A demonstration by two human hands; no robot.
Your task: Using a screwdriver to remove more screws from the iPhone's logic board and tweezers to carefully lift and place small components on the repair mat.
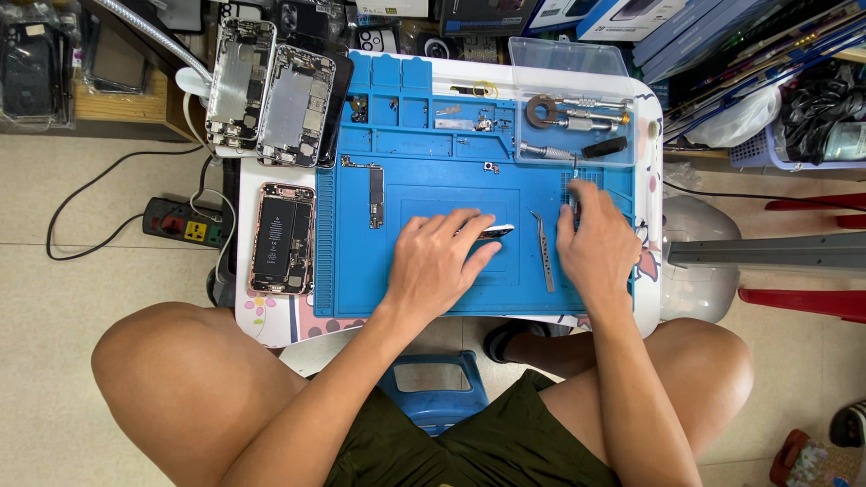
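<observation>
Two hands at mid-mat: left hand [439, 260] lies flat, pinning the phone part [492, 233] on the blue mat [361, 271]; tweezers [543, 251] idle between; right hand [594, 243], grip closed on a thin driver [575, 188], should stay vertical, light pressure.

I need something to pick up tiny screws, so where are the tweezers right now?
In the head view, the tweezers lie on the blue mat, right of centre, between the left hand and the right hand.
</observation>
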